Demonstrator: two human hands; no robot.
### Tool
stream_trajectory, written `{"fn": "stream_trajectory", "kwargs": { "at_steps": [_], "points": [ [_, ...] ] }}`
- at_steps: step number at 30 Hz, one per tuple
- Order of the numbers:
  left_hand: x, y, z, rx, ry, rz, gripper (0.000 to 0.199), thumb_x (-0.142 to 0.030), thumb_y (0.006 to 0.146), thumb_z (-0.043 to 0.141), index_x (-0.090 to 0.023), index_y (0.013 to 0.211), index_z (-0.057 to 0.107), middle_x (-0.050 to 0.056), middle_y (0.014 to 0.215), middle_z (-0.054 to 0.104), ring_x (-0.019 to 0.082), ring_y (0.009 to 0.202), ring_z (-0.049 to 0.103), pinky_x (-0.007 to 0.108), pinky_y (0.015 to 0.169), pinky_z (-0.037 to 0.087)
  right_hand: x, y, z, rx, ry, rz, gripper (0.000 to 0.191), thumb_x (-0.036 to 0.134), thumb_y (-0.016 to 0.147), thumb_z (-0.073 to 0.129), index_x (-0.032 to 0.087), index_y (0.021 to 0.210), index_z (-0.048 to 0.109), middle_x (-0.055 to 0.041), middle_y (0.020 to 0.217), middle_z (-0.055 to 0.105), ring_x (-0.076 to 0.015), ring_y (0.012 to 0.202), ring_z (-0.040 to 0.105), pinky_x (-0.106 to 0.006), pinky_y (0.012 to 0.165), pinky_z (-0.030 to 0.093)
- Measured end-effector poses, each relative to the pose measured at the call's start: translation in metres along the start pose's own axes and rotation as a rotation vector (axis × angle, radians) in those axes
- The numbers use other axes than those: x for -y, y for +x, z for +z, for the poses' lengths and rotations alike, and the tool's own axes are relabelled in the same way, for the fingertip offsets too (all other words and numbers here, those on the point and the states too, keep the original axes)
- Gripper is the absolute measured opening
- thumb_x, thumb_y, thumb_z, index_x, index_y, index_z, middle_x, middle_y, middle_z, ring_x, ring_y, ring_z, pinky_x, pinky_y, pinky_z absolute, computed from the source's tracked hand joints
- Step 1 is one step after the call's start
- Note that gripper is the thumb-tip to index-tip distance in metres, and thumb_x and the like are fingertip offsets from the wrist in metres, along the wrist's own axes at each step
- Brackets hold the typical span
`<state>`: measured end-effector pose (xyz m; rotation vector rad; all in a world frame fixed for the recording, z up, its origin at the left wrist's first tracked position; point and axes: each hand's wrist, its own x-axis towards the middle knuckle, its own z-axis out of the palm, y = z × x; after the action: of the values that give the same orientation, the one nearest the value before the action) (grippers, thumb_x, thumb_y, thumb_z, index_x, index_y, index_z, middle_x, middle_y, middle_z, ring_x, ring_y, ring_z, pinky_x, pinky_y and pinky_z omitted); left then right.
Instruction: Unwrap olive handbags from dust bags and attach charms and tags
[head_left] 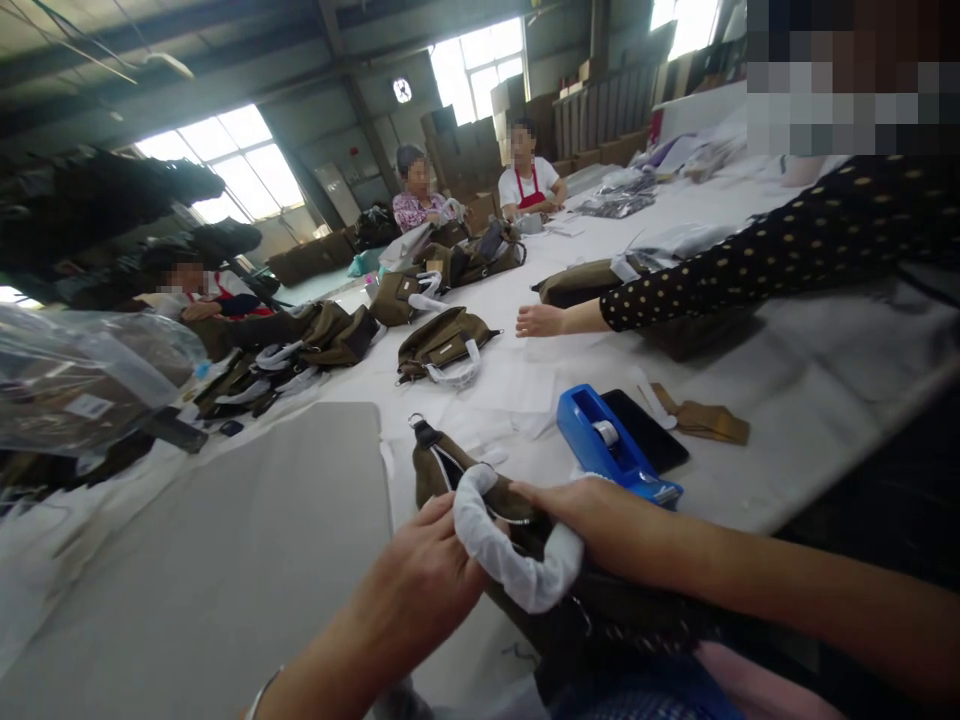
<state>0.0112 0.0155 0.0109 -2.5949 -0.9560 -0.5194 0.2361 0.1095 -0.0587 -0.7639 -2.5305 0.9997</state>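
An olive-brown bag (442,462) with an unzipped top lies at the table's near edge, close to my body. Its handle (517,575) is wrapped in white paper and curves over the opening. My left hand (424,570) grips the bag's left side, next to the wrapped handle. On the right side, my right hand (592,515) holds the bag near the open zipper, and the handle partly covers its fingers. The inside of the bag is mostly dark.
A blue tape dispenser (611,440) and a black tablet-like item (645,430) lie right of the bag, beside brown tags (709,420). A person's dotted sleeve (705,250) reaches in from the right. Several olive bags (442,340) and other people are farther back. A grey board (225,560) lies left.
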Motion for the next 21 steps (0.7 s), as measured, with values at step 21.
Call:
{"fn": "stream_trajectory", "kwargs": {
  "at_steps": [21],
  "points": [
    [-0.046, -0.03, 0.014, 0.649, -0.475, -0.602, 0.037, -0.011, 0.09, 0.059, -0.024, 0.123, 0.07, 0.007, 0.12, 0.075, 0.025, 0.106, 0.073, 0.037, 0.094, 0.059, 0.02, 0.023, -0.008, -0.306, -0.102, -0.021, 0.022, 0.024, 0.086, 0.053, 0.02, 0.073, 0.069, -0.0002, 0.065, 0.069, -0.0153, 0.058, 0.062, -0.024, 0.058, 0.044]
  ]
}}
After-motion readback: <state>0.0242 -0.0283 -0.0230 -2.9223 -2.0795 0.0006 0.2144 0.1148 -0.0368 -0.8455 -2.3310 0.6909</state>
